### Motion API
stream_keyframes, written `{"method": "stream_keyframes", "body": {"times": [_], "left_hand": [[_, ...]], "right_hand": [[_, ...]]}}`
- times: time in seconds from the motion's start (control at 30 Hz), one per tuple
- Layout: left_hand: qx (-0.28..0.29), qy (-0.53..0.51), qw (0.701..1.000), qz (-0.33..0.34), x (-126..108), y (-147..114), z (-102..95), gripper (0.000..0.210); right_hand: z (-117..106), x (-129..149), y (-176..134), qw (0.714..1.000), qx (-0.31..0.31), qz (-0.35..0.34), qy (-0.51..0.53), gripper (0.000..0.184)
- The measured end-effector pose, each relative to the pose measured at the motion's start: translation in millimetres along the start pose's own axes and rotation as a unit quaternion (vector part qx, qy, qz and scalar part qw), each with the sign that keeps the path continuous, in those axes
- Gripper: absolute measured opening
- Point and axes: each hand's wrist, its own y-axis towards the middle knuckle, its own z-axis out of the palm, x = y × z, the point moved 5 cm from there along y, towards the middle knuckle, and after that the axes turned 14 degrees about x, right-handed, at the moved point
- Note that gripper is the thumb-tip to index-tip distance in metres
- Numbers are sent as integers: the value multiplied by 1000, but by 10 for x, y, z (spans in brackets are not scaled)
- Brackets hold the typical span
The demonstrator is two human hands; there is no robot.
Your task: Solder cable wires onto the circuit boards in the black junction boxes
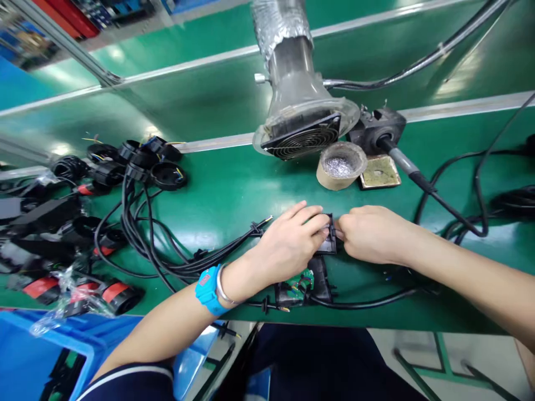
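Note:
My left hand, with a blue watch and a silver bangle at the wrist, is closed on a small black plastic housing. Against the housing's right side, my right hand is curled with thumb and fingers pressed together; what it pinches is mostly hidden. Just below lies another black housing holding a green circuit board, partly covered by my left hand. A black cable runs from it to the right. Left of my left hand, several black cables end in stripped wires.
A fume extractor hangs beyond my hands. Near it stand a round tub of silvery bits, a sponge tray and a soldering iron in its holder. Black fittings crowd the left; a blue bin sits below.

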Motion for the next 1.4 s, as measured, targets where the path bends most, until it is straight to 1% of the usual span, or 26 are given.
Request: {"method": "stream_keyframes", "body": {"times": [0.07,0.1,0.13,0.2,0.27,0.3,0.33,0.4,0.43,0.47,0.53,0.57,0.6,0.67,0.73,0.77,0.87,0.93,1.0,1.1,1.23,1.3,1.33,1.4], "left_hand": [[2,4,1000,-23,-69,-52,-25,32],[6,3,999,-37,-110,-82,-18,35],[11,3,999,-49,-156,-110,2,39],[23,9,998,-64,-251,-141,70,45],[38,18,996,-78,-306,-139,140,49],[45,16,996,-80,-307,-132,162,49],[55,4,996,-71,-294,-128,171,50],[60,-48,996,-37,-204,-164,122,50],[41,-85,995,-34,-116,-215,51,50],[3,-124,991,-48,0,-292,-46,48],[-83,-191,971,-116,264,-501,-240,42],[-106,-214,959,-153,374,-606,-306,37],[-106,-231,951,-176,448,-687,-339,33],[-54,-248,948,-191,494,-762,-327,27],[-7,-244,948,-204,467,-756,-276,22],[10,-231,950,-211,439,-727,-249,24],[66,-154,959,-227,343,-580,-169,44],[98,-108,960,-238,296,-474,-130,51],[115,-91,959,-243,263,-386,-115,54],[135,-102,959,-229,236,-276,-132,51],[214,-148,942,-211,325,-143,-157,26],[249,-159,935,-196,399,-79,-174,29],[258,-157,935,-185,431,-49,-185,32],[267,-140,939,-163,476,-6,-195,33]], "right_hand": [[26,-29,-56,1000,8,11,-18,26],[47,-59,-85,1000,1,19,-22,28],[69,-90,-114,999,-24,19,-19,29],[121,-130,-172,994,-105,-23,5,29],[176,-146,-238,977,-188,-99,32,26],[197,-149,-266,968,-212,-131,37,26],[208,-148,-285,964,-220,-148,33,26],[158,-111,-310,961,-225,-161,8,23],[96,-63,-324,958,-234,-168,-5,20],[17,5,-336,951,-250,-179,-13,18],[-142,185,-332,934,-285,-214,-9,14],[-200,281,-299,928,-292,-232,-1,12],[-233,371,-240,926,-285,-246,9,11],[-228,514,-70,932,-245,-266,20,9],[-175,579,90,938,-211,-274,28,9],[-145,586,146,938,-204,-278,31,11],[-76,552,205,931,-212,-293,42,15],[-49,527,189,925,-221,-305,51,11],[-38,516,166,920,-224,-317,57,7],[-42,514,159,917,-212,-332,66,8],[-54,497,194,914,-206,-341,78,11],[-46,488,219,914,-210,-338,78,15],[-38,485,230,914,-212,-336,77,16],[-16,489,246,915,-213,-335,72,17]]}}
